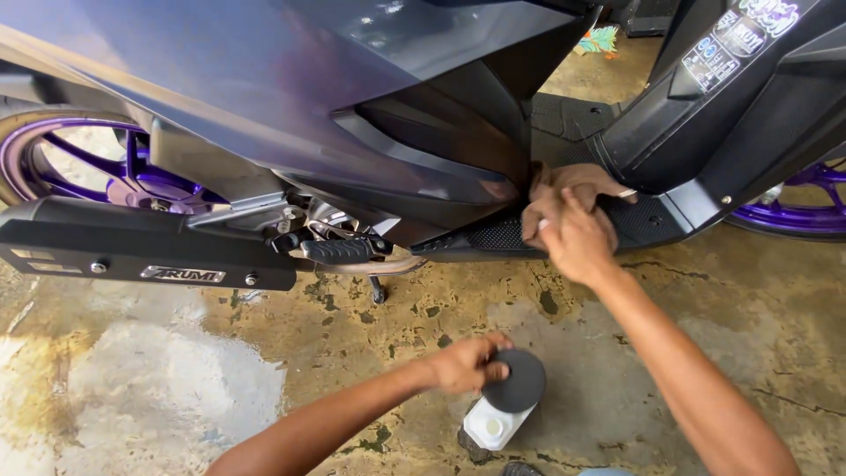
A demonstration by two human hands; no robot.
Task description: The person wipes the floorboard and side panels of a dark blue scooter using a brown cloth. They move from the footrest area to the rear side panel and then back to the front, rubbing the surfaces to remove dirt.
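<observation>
Near the wet floor, left hand (pixel 463 363) fingers pinch a black pad (pixel 516 381) over a white bottle (pixel 492 426), contents unseen; farther off, right hand (pixel 573 231) presses a brown cloth (pixel 564 181) on the scooter footboard (pixel 493 236), fingers together

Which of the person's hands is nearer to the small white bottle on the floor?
Left. The left hand holds a dark round pad directly over the white bottle; the right hand is up on the scooter's footboard.

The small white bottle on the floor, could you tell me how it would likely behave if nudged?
The white bottle stands on rough, stained concrete, so it would probably grip, not slide. It looks like small, light plastic and may tip easily. The left hand presses a round black pad on top, which likely steadies it.
</observation>
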